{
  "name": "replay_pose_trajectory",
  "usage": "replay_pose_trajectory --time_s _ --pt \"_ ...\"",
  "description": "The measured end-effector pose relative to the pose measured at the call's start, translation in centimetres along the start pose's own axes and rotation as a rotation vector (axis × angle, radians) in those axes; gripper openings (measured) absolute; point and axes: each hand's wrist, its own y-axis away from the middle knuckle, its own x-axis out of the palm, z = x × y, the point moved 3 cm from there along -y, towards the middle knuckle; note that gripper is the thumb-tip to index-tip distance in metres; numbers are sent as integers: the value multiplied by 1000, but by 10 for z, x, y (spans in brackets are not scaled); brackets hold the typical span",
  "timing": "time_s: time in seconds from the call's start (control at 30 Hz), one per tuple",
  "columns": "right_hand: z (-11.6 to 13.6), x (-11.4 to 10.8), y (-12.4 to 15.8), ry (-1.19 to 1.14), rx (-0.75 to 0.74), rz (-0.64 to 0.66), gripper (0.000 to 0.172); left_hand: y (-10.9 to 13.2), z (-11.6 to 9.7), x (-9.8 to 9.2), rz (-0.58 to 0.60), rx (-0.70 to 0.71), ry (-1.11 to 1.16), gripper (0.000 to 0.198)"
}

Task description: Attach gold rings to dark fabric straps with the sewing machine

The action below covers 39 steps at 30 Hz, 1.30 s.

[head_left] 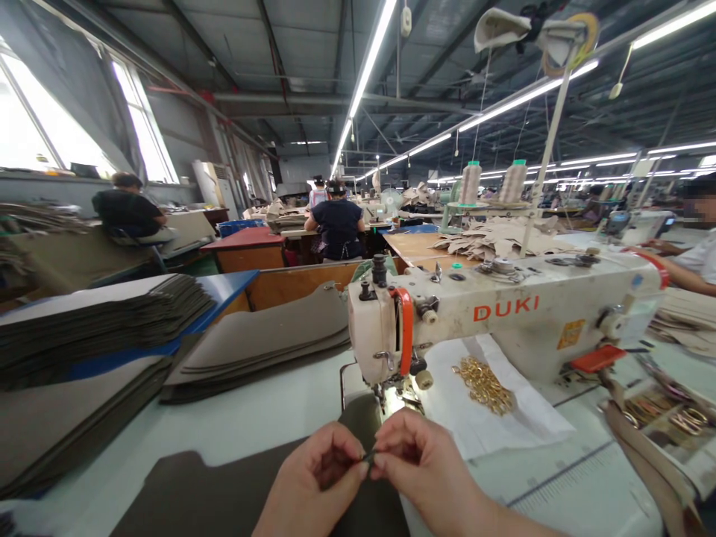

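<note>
My left hand (316, 473) and my right hand (425, 466) meet at the near edge of the table, both closed in a pinch on a small dark piece (369, 455) held between the fingertips. They hover over a dark grey fabric panel (224, 496) lying on the white table. Just beyond them stands the needle end of a white DUKI sewing machine (503, 313). A heap of small gold metal rings (485, 384) lies on white paper to the right of the needle.
Stacks of grey panels (101, 321) sit at left, with more flat panels (268, 343) behind. A tray with rings and straps (665, 418) is at right. Other workers sit ahead (337, 227), at far left (130, 212) and at far right (696, 253). Thread cones (470, 183) stand behind the machine.
</note>
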Motion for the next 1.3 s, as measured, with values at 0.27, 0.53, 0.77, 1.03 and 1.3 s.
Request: replay_pose_trajectory --time_s 0.27,0.53,0.77,1.03,1.3 --pt "18 -5 6 450 -108 26 9 8 -8 2 -51 134 -348 4" --pt "22 -17 7 388 17 107 15 -3 -18 -5 13 248 -597 17" --pt "16 -13 -11 304 286 135 12 14 -1 4 -33 527 -1007 29" --pt "15 -3 -23 393 397 216 18 41 3 3 -82 543 -1015 36" --pt "20 -4 -27 472 432 225 18 22 -17 10 -55 618 -1011 21"
